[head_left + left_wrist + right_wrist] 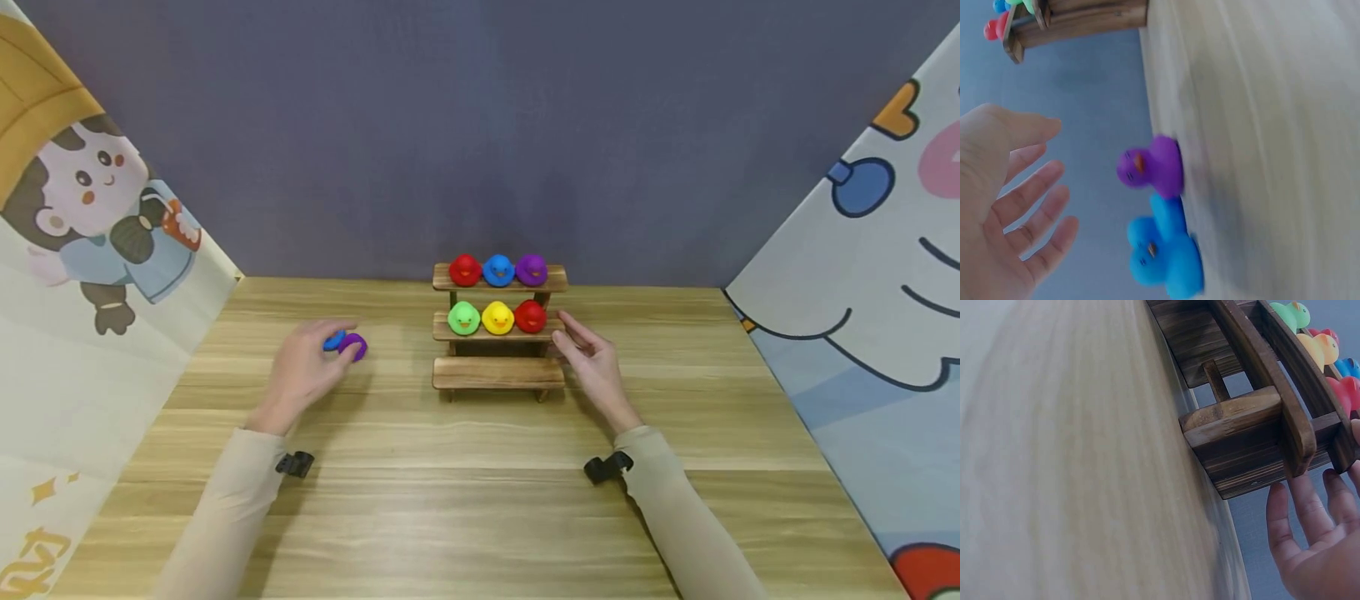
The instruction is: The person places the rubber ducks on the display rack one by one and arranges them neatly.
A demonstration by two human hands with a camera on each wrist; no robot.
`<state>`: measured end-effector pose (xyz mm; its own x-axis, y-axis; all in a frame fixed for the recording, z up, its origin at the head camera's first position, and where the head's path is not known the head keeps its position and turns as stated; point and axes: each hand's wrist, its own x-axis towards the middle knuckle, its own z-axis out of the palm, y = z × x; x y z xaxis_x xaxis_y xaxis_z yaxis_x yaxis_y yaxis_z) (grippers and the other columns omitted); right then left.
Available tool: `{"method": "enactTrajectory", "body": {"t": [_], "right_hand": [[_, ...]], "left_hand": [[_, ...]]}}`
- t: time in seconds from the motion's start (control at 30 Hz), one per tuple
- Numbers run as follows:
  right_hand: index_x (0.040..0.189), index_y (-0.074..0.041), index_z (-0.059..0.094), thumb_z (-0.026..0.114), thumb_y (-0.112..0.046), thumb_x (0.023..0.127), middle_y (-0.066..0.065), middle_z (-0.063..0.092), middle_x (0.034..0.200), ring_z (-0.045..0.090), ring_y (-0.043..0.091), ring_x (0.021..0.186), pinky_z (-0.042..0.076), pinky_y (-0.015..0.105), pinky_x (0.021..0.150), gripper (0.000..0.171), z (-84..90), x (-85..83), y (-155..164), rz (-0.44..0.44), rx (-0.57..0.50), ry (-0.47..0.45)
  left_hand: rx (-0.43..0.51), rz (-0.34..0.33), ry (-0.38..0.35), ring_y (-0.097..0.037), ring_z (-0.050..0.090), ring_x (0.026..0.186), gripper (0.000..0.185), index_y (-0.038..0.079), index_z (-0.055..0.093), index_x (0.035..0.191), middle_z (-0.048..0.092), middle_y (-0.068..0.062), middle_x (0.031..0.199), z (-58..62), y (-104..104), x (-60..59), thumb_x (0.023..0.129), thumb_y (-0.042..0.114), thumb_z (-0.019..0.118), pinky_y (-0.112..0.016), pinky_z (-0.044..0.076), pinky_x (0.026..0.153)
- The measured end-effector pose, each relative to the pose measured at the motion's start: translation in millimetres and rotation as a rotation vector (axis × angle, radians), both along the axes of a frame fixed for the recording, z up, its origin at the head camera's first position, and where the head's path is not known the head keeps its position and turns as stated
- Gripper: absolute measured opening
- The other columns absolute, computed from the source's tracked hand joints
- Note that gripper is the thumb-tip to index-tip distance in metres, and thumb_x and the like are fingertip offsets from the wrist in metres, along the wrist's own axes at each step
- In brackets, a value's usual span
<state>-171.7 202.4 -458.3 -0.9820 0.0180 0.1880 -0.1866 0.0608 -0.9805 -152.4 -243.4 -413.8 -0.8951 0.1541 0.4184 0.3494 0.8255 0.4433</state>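
Two loose ducks: purple duck (1150,167) and blue duck (1165,253) sit touching on the bench (480,500), left of the wooden shelf (498,373).
Left hand (303,369): hovers just beside them, fingers (1035,200) spread apart, holding nothing.
Right hand (592,358): fingers (1313,509) straight, at the shelf's right end.
Shelf ducks: six, on the two upper steps.

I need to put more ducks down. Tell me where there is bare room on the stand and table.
The lowest step of the three-tier wooden stand is bare. The wooden table is bare between the sleeves. The upper two steps each hold three ducks, and the left hand crowds the loose purple rubber duck and blue rubber duck.
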Motion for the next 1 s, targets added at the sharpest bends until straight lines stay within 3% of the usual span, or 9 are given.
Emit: {"method": "enactTrajectory", "body": {"t": [0.43,0.63,0.83,1.0], "right_hand": [[0.151,-0.008,0.060,0.072,-0.018,0.104,0.022,0.065,0.143,0.081,0.016,0.096,0.064,0.027,0.089,0.050,0.3,-1.9,0,-0.005,0.012,0.008],[0.151,-0.009,0.060,0.072,-0.019,0.104,0.022,0.066,0.142,0.081,0.017,0.096,0.064,0.027,0.087,0.050,0.8,-1.6,0,-0.005,0.023,0.007],[0.151,-0.009,0.060,0.072,-0.020,0.104,0.021,0.066,0.144,0.080,0.011,0.094,0.063,0.024,0.087,0.050,0.3,-0.9,0,-0.004,0.022,-0.004],[0.151,-0.011,0.061,0.072,-0.021,0.104,0.021,0.066,0.143,0.081,0.017,0.097,0.064,0.026,0.088,0.050,0.2,-0.9,0,-0.008,0.030,-0.008]], "left_hand": [[-0.015,0.053,-0.039,-0.051,0.066,0.118,0.035,0.000,0.075,0.124,0.073,-0.027,0.128,-15.2,-44,7.6,0.090,0.009,0.079,-0.067,0.050,0.103],[-0.026,0.067,-0.099,-0.055,0.063,0.122,0.039,-0.002,0.073,0.127,0.070,-0.031,0.131,-15.1,-55,11.2,0.090,0.006,0.080,-0.071,0.047,0.106],[-0.036,0.094,-0.170,-0.055,0.061,0.124,0.040,-0.002,0.071,0.130,0.069,-0.030,0.134,-19.2,-63,10.5,0.093,0.012,0.079,-0.071,0.047,0.106],[-0.045,0.116,-0.208,-0.054,0.063,0.122,0.042,-0.002,0.069,0.133,0.068,-0.031,0.133,-21.7,-66,8.4,0.097,0.019,0.077,-0.070,0.050,0.101]]}}
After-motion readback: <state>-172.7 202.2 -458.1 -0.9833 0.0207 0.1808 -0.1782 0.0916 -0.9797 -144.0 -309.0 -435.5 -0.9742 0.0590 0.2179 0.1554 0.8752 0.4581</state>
